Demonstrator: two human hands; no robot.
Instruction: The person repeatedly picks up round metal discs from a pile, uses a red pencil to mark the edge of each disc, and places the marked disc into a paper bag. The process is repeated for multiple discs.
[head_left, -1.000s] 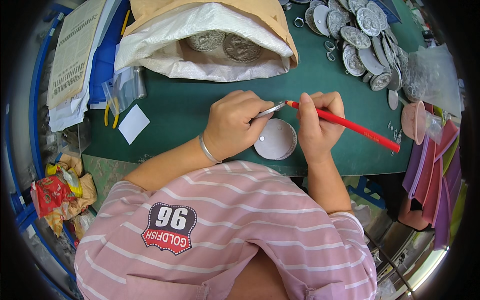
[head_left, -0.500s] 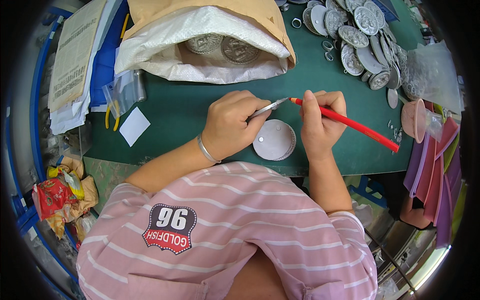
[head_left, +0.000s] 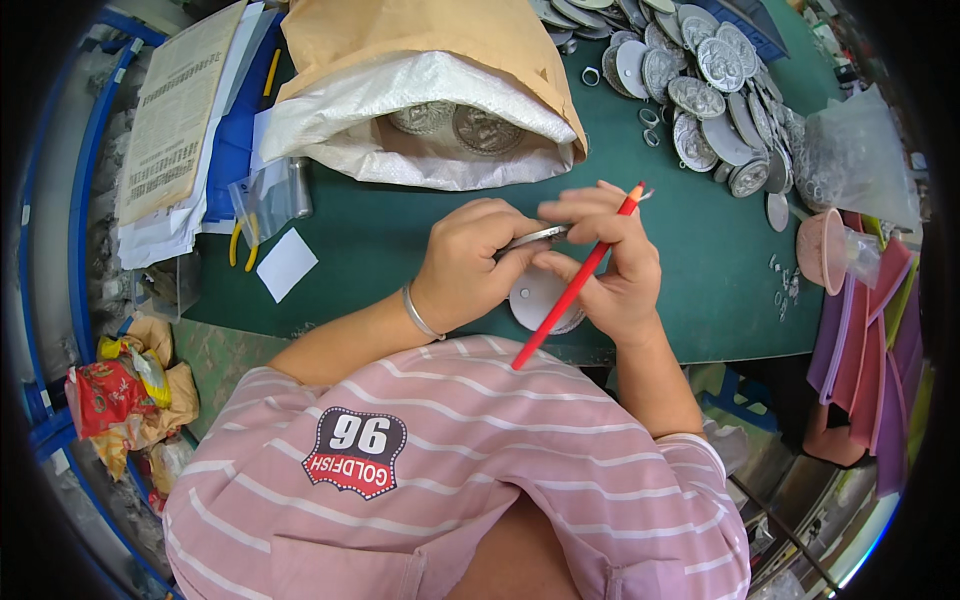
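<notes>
My left hand (head_left: 468, 262) pinches a grey metal medallion (head_left: 534, 238), seen almost edge-on above the table. Across from it, my right hand (head_left: 628, 283) has a red pencil (head_left: 566, 297) tucked between its fingers, one end pointing up and away, the other down toward my shirt. The fingertips of that hand reach the medallion's right edge. Below both hands, another round grey medallion (head_left: 530, 299) lies flat, plain side up with a small shiny spot. The pencil and right hand cover part of it.
A paper sack with white lining (head_left: 420, 165) lies ahead, medallions inside. Far right are a heap of medallions (head_left: 720, 135), loose rings (head_left: 650, 127), a plastic bag (head_left: 858, 160) and a pink cup (head_left: 822, 250). Left are yellow-handled pliers (head_left: 236, 243), a white card (head_left: 287, 264) and papers (head_left: 165, 130).
My right hand has swung the pencil from pointing at the medallion to a steep slant across the fingers. Its fingertips have moved left onto the medallion. The view has shifted slightly.
</notes>
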